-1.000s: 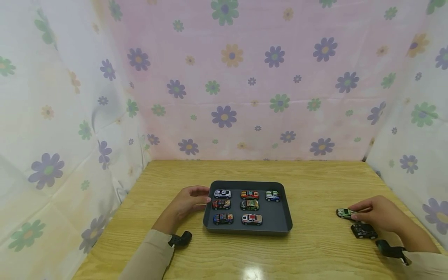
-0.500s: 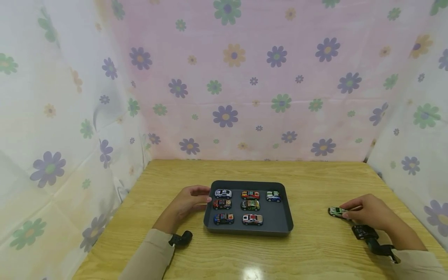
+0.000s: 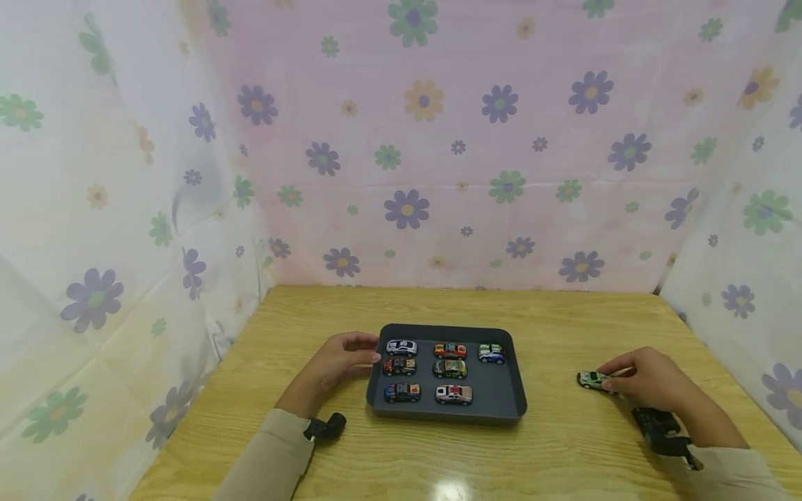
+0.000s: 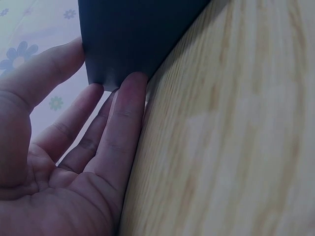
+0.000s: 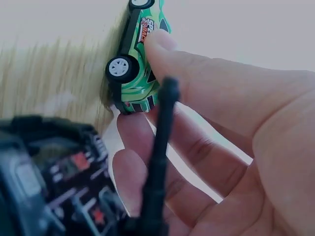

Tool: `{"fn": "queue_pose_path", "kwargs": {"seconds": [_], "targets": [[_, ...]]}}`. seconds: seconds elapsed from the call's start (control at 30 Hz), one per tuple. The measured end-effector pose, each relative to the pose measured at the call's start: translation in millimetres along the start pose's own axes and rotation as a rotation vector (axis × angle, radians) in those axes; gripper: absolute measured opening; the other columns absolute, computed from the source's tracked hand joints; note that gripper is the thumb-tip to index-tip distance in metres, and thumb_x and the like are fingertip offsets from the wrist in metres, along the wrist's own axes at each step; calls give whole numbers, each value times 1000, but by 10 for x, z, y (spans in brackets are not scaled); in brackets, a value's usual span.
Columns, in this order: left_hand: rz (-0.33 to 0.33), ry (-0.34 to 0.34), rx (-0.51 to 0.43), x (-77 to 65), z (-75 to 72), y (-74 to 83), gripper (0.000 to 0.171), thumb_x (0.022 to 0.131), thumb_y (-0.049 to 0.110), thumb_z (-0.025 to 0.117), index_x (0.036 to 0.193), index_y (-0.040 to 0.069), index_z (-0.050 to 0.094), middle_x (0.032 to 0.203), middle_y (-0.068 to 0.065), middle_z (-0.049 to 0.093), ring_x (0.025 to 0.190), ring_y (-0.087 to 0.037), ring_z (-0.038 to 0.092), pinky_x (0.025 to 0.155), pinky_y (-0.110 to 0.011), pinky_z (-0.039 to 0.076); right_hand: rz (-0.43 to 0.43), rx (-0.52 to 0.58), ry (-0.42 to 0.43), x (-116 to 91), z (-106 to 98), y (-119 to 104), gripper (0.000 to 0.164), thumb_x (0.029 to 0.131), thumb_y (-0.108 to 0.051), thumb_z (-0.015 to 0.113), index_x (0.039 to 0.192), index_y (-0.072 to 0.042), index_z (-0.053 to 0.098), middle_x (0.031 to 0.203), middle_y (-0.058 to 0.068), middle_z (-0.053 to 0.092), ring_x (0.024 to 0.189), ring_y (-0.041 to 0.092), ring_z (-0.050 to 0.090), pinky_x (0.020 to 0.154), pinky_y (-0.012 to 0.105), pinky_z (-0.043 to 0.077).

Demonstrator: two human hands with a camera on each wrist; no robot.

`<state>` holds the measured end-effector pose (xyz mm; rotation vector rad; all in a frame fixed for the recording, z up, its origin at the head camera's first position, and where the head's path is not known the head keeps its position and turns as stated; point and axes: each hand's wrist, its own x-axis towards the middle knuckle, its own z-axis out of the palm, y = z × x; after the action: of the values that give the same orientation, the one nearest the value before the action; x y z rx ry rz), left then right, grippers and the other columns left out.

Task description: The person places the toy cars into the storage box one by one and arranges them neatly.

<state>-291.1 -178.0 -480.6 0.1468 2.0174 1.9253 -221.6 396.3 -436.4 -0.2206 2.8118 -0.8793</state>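
Note:
On the right side of the table my right hand (image 3: 651,379) pinches a green toy car (image 3: 589,380). The right wrist view shows the thumb on the car's side and fingers at its rear, its wheels beside the wood surface. Just behind that hand sits a black toy car (image 5: 74,172) with red markings, partly covered by the wrist camera in the head view. My left hand (image 3: 335,363) rests against the left end of a dark grey tray (image 3: 495,396). Its fairly straight fingertips touch the tray's outer wall (image 4: 133,39) in the left wrist view.
Several toy cars stand inside the tray: a white-and-black one (image 3: 401,347), an orange one (image 3: 450,351), a green-white-blue one (image 3: 491,353) and others in rows. The wooden table (image 3: 539,459) ends at a flowered curtain (image 3: 438,271) behind and on both sides.
My right hand has moved left toward the tray, taking the green toy car with it past the black one. The left hand and the tray have kept their places.

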Motion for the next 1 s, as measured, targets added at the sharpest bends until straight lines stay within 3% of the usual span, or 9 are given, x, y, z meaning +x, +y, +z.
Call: {"fn": "queue_pose_path", "kwargs": {"seconds": [0.37, 0.57, 1.0], "targets": [[5, 13, 15, 7, 18, 1, 50, 91, 8, 80, 137, -2, 60, 131, -17, 65, 107, -21, 70, 94, -42, 62, -89, -84, 76, 39, 18, -137, 31, 91, -34, 80, 115, -15, 80, 112, 8, 78, 90, 19, 72, 70, 35, 60], [3, 14, 21, 18, 11, -11, 50, 91, 10, 80, 136, -1, 61, 132, -17, 65, 108, -22, 70, 94, -42, 62, -128, -71, 81, 68, 11, -252, 31, 93, -32, 79, 117, -13, 79, 107, 4, 78, 88, 16, 73, 68, 29, 58], [7, -5, 12, 16, 0, -7, 53, 91, 11, 81, 138, -2, 59, 135, -20, 63, 110, -22, 69, 95, -43, 61, -170, -23, 84, 192, 48, -553, 30, 95, -28, 76, 119, -10, 78, 107, 4, 78, 89, 16, 73, 69, 32, 58]]}}
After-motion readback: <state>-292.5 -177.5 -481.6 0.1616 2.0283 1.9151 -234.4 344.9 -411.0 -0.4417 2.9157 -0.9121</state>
